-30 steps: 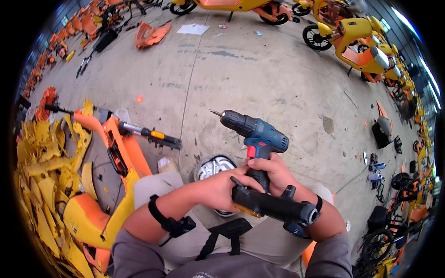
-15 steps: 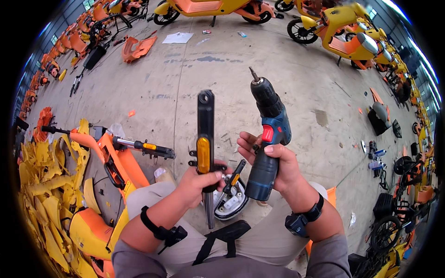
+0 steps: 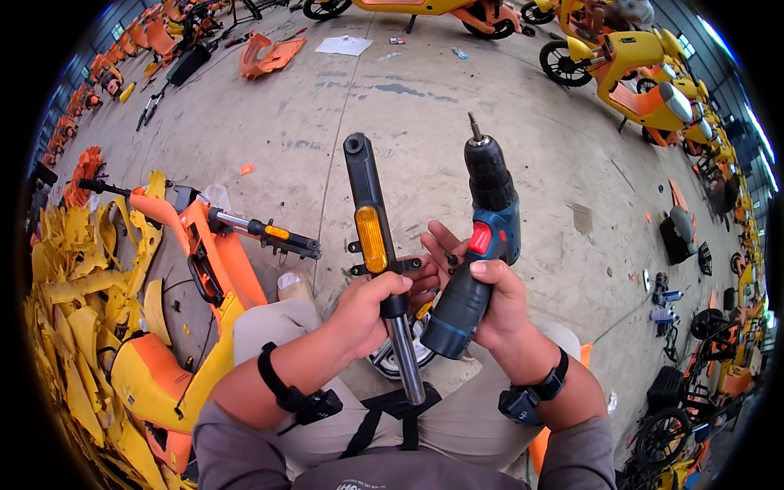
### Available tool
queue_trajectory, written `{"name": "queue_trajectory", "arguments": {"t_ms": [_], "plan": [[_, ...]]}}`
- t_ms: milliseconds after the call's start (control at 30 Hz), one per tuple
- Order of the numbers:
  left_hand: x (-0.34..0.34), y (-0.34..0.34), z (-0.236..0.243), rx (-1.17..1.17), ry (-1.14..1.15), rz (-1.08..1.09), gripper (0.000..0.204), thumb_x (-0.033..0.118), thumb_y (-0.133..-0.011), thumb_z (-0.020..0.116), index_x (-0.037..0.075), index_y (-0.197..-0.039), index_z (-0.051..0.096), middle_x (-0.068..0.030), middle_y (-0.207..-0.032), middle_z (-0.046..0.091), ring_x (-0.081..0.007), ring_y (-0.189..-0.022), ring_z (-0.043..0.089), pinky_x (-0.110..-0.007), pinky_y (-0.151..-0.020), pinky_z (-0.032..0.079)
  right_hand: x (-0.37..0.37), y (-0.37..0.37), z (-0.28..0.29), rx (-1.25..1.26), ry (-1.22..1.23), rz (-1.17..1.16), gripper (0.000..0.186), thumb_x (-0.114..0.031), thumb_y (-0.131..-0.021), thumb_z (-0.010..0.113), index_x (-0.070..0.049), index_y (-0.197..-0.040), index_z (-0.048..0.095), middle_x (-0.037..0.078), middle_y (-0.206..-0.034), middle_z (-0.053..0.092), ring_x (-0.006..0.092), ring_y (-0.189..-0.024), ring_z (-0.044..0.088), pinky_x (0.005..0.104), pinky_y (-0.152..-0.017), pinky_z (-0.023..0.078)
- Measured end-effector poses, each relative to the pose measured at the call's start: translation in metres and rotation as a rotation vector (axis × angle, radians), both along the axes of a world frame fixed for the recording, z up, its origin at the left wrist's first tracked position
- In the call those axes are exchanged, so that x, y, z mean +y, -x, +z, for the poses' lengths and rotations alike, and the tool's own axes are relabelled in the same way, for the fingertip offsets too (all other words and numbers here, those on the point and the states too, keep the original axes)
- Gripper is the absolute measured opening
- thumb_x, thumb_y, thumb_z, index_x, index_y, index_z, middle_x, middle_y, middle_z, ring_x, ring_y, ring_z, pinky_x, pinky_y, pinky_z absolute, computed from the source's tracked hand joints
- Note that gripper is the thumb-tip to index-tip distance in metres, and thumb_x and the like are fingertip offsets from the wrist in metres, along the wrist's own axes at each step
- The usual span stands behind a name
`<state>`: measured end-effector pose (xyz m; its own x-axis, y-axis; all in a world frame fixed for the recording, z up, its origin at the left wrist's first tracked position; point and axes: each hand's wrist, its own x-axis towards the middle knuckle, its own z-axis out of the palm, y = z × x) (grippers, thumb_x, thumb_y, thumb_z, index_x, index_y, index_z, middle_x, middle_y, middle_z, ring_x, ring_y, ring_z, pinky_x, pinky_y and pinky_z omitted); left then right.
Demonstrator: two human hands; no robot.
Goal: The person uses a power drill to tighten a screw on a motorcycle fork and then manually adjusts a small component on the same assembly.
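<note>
**Fork leg and drill held up over my lap, open floor ahead**

I have my left hand [image 3: 371, 306] wrapped around a black fork leg [image 3: 377, 253], fingers closed tight on it just below its amber reflector [image 3: 371, 238]. The leg stands nearly upright, its eyelet end up and its bare metal tube pointing down toward my lap. My right hand [image 3: 494, 298] grips a blue and black cordless drill [image 3: 482, 245] by the handle, fingers curled shut on it, the bit [image 3: 473, 126] aimed up and away from me. The two tools sit just beside each other, not touching at their upper ends.

Straight ahead the concrete floor [image 3: 457, 106] offers the widest open room, running far out before it meets anything. To my left the space is tight: an orange scooter frame [image 3: 204, 253] lies close by my knee, its handlebar [image 3: 265, 230] reaching toward the fork leg, and behind it a heap of yellow plastic panels [image 3: 73, 310] fills the edge. To my right the floor stays open until a row of yellow and orange scooters [image 3: 645, 73] and scattered dark parts [image 3: 682, 237] line the far side. An orange body panel [image 3: 269, 53] and a sheet of paper [image 3: 343, 45] lie well apart at the far end. Below my hands a round silver part [image 3: 412, 351] rests between my knees, mostly hidden.
</note>
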<state>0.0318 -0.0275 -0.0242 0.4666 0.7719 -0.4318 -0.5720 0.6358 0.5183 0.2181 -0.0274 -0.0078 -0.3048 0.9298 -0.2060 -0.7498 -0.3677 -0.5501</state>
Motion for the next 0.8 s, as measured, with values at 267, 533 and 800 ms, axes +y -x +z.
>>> {"name": "queue_trajectory", "arguments": {"t_ms": [267,533,800], "plan": [[0.009,-0.003,0.004,-0.198,0.160,0.123,0.046,0.008,-0.089,0.051,-0.010,-0.132,0.046,-0.0211,-0.130,0.057,-0.0294,-0.122,0.058,-0.039,-0.111,0.045,0.009,0.012,0.004,-0.039,0.096,-0.030,0.023,-0.016,-0.073,0.064,-0.005,-0.093,0.064,0.014,-0.141,0.052,0.0292,-0.131,0.047,0.0418,-0.110,0.040],[0.010,-0.003,-0.005,-0.142,0.099,0.086,0.045,0.010,-0.090,0.050,-0.010,-0.130,0.046,-0.0206,-0.128,0.057,-0.0288,-0.119,0.060,-0.039,-0.109,0.046,0.009,0.021,0.015,-0.054,0.087,0.016,0.022,-0.018,-0.072,0.064,-0.007,-0.091,0.062,0.015,-0.137,0.055,0.0328,-0.125,0.051,0.0436,-0.107,0.042],[0.015,0.005,-0.003,-0.329,0.149,0.082,0.046,0.011,-0.087,0.051,-0.011,-0.127,0.049,-0.0236,-0.135,0.053,-0.0337,-0.130,0.052,-0.041,-0.116,0.040,0.011,0.006,-0.002,-0.119,0.044,-0.108,0.041,-0.013,-0.075,0.064,-0.004,-0.114,0.056,0.015,-0.133,0.055,0.0292,-0.125,0.052,0.0440,-0.104,0.044]]}}
